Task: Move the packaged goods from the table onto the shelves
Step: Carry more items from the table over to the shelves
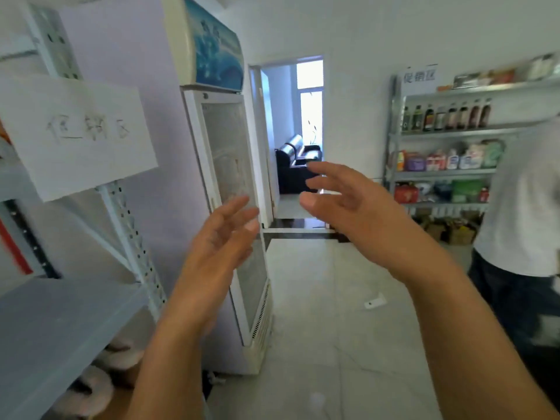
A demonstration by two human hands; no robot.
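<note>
Both my hands are raised in front of me with nothing in them. My left hand (221,241) has its fingers spread and relaxed, in front of the fridge door. My right hand (342,198) is held higher with fingers loosely bent, in front of the doorway. A grey shelf board (54,325) of the near rack is at my lower left, bare on top. Pale wrapped packages (97,386) lie under it. Across the room a metal shelf rack (445,174) carries bottles and packaged goods (448,159). No table is in view.
A tall white display fridge (230,207) stands just behind my left hand. A paper sign (75,134) hangs on the near rack. An open doorway (294,140) lies ahead. A person in a white shirt (524,213) stands at the right. A small white object (375,302) lies on the tiled floor.
</note>
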